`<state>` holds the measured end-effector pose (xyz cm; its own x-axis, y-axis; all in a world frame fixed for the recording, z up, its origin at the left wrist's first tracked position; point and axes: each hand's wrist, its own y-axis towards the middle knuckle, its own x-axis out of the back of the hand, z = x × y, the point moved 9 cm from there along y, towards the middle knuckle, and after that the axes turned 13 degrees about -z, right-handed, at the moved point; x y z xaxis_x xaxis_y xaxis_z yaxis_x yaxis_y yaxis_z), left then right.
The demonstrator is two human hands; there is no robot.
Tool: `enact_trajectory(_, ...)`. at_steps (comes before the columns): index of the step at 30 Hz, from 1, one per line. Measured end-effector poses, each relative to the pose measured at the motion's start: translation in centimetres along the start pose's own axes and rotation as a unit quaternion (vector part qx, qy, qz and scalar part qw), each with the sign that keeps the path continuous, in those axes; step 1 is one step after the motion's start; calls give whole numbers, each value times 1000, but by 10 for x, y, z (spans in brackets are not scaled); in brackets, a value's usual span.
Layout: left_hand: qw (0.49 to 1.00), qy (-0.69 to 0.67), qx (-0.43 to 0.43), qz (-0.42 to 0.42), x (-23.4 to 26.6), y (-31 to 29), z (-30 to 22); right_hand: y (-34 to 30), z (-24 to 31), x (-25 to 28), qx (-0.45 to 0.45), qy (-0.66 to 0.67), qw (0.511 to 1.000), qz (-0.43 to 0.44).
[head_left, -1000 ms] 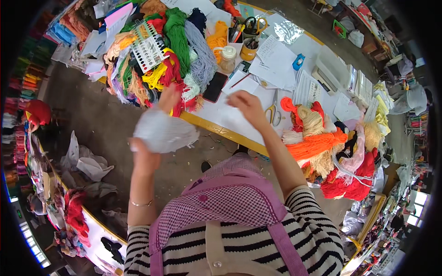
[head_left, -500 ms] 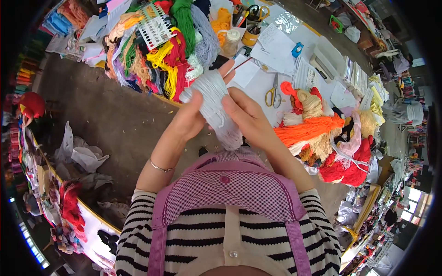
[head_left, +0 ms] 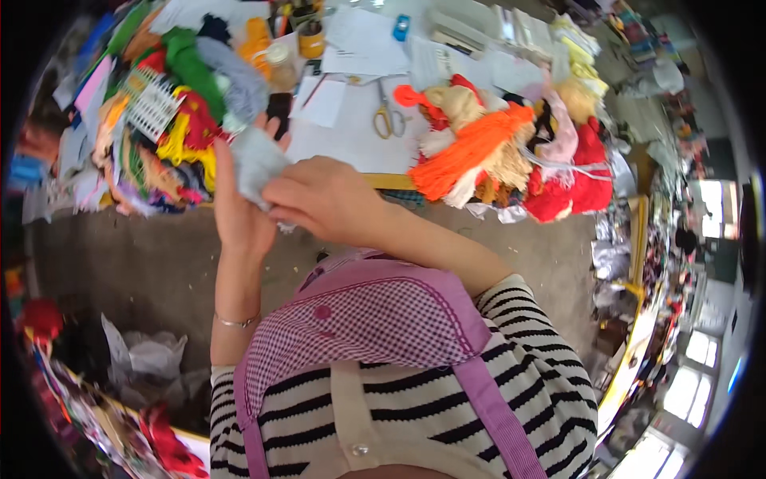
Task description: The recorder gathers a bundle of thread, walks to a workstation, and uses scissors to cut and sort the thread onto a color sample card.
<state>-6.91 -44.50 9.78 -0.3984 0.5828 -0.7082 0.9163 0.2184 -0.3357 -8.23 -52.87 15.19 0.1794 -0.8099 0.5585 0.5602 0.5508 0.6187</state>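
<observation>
A pale grey-white skein of yarn [head_left: 257, 162] is held between my two hands in front of the table's near edge. My left hand [head_left: 242, 214] supports it from behind and the left, its thumb upright on one side and fingertips showing past the far side. My right hand [head_left: 323, 195] has its fingers closed on the skein's lower right part and covers some of it. The skein's bottom end is mostly hidden by the hands and slightly blurred.
On the white table [head_left: 351, 144] lie a multicoloured yarn pile [head_left: 191, 120] with a colour card [head_left: 152, 108], yellow-handled scissors [head_left: 387, 118], papers [head_left: 367, 40] and a jar [head_left: 279, 65]. An orange, red and cream yarn pile [head_left: 479, 152] sits at right. White plastic bags [head_left: 155, 355] lie lower left.
My view has turned to the right, so the table appears shifted left. My right hand has moved across the skein to its lower part, and my left hand has turned more upright.
</observation>
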Motion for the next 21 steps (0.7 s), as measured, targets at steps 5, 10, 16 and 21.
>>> enact_trajectory(5, 998, 49, -25, -1, 0, 6, 9, -7, 3, 22, 0, -7, 998, -54)
enact_trajectory(10, 994, 80, -80, 1, -6, 8, -2, -26, -1, 18, -94, 141, 984, 49)
enact_trajectory(16, 984, 45, -164, -54, 18, 7, -46, -103, -50, 70, -277, 106, 941, 161)
enact_trajectory(21, 981, -33, -185, -39, 14, -4, -88, -300, -164, 141, -391, -404, 736, 378)
